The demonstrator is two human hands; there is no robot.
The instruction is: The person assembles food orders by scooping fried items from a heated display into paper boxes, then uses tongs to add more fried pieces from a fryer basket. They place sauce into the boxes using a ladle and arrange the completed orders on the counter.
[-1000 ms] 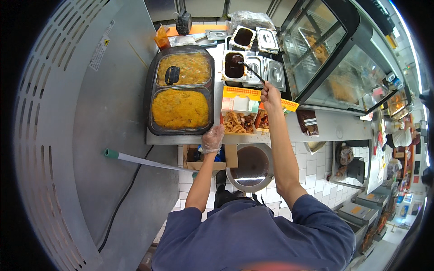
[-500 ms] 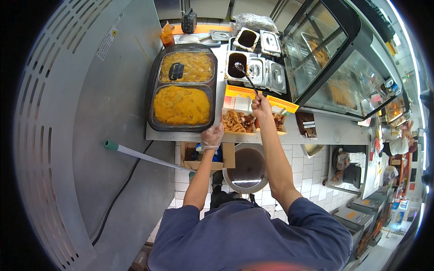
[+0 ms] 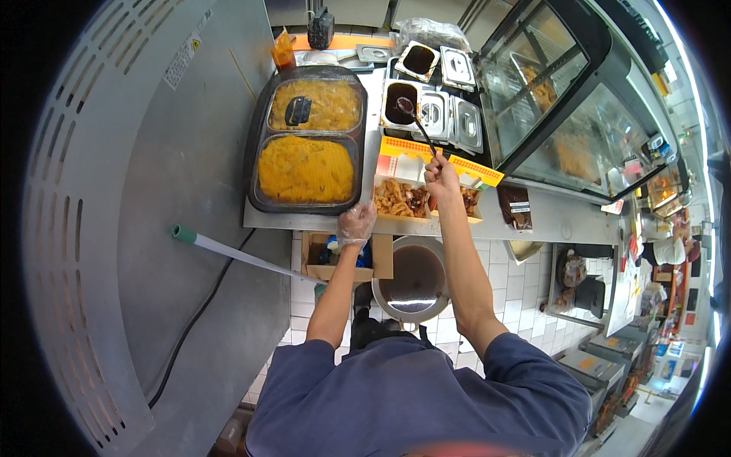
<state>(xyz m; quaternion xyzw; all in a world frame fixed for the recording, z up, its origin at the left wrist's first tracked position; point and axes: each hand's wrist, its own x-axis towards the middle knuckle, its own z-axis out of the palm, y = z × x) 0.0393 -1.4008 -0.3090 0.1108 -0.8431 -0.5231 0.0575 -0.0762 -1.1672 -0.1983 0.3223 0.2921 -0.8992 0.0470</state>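
My right hand [image 3: 442, 175] is closed round the dark handle of a ladle [image 3: 406, 105]. Its metal bowl is over the near container of dark sauce [image 3: 396, 122]; I cannot tell whether it touches the sauce. Below my right wrist stand two yellow-and-white takeaway boxes, the left one [image 3: 396, 218] with its lid up and fried pieces [image 3: 397, 199] inside, some dark with sauce. My forearm partly covers the right box [image 3: 470, 209]. My left hand [image 3: 356, 225], in a clear plastic glove, rests at the counter's front edge beside the left box; how its fingers close is unclear.
A black tray [image 3: 257, 156] with two tubs of yellow food lies at left. Metal lids [image 3: 464, 126] and another sauce container [image 3: 417, 59] sit behind the boxes. At right stands a glass display case [image 3: 533, 91]. Below the counter are a large round pot [image 3: 415, 278] and a cardboard box [image 3: 382, 255].
The ladle's bowl has shifted slightly within the near sauce container's opening. Both hands stay in nearly the same places, and the whole view has moved a little.
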